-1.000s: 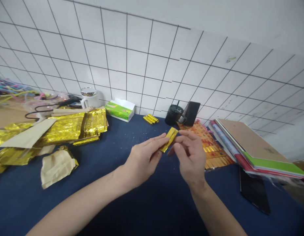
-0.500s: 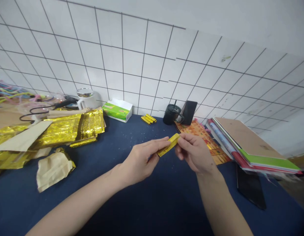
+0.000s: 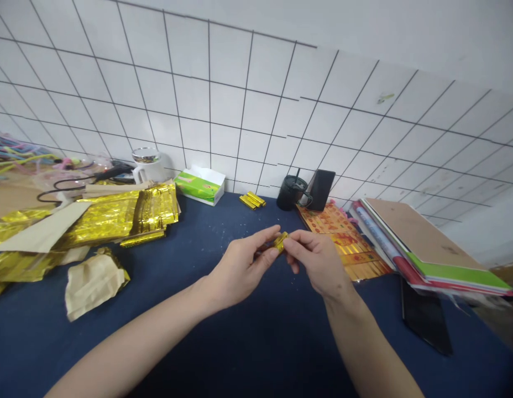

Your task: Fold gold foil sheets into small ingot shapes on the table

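Above the dark blue tabletop (image 3: 223, 342), my left hand (image 3: 240, 268) and my right hand (image 3: 317, 262) meet fingertip to fingertip. Both pinch a small folded gold foil piece (image 3: 280, 242), which is mostly hidden between the fingers. Several finished gold folded pieces (image 3: 251, 200) lie further back near the tiled wall.
A heap of gold foil sheets (image 3: 111, 215) and a crumpled paper (image 3: 93, 282) lie at left. A green tissue box (image 3: 200, 185), white mug (image 3: 148, 165) and black cup (image 3: 290, 193) stand by the wall. Printed red-gold paper (image 3: 343, 237), stacked boards (image 3: 426, 249) and a dark phone (image 3: 424, 318) lie at right.
The gold piece stuck out as a long strip between my hands; now it is folded short and nearly covered by my fingertips, which have closed together.
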Available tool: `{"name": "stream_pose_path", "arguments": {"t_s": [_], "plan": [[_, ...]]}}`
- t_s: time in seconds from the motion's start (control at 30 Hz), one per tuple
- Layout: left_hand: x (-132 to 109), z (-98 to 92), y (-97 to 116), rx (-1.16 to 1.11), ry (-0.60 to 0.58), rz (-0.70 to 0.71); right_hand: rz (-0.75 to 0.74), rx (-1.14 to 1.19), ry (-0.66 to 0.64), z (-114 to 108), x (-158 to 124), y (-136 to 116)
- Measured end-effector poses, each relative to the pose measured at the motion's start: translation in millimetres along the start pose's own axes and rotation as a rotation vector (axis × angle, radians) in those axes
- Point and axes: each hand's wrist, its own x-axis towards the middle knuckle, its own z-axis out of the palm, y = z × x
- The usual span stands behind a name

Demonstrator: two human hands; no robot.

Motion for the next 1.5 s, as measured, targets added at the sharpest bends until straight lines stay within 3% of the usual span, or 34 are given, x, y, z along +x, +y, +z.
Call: {"name": "stream_pose_path", "arguments": {"t_s": [0.27, 0.43, 0.77, 0.9, 1.07, 1.2, 1.5], "plan": [[1, 3.4, -6, 0.262, 0.068, 0.233, 0.033, 0.063, -0.130, 2, -2, -5], [0, 5.0, -6, 0.292, 0.096, 0.273, 0.078, 0.008, -0.079, 2, -3, -6], [-1, 10.4, -12, 0.429, 0.215, 0.383, 0.022, -0.175, 0.061, 12, -6, -10], [-1, 10.9, -13, 0.450, 0.202, 0.389, 0.053, -0.100, 0.051, 10, -5, -5], [0, 9.2, -14, 0.427, 0.205, 0.372, 0.131, 0.116, -0.088, 4, -3, -1], [2, 8.7, -14, 0.387, 0.227, 0.357, 0.154, 0.136, -0.142, -1, -1, 0], [1, 7.4, -9, 0.301, 0.260, 0.318, -0.037, -0.056, 0.056, 8, -3, 0]]}}
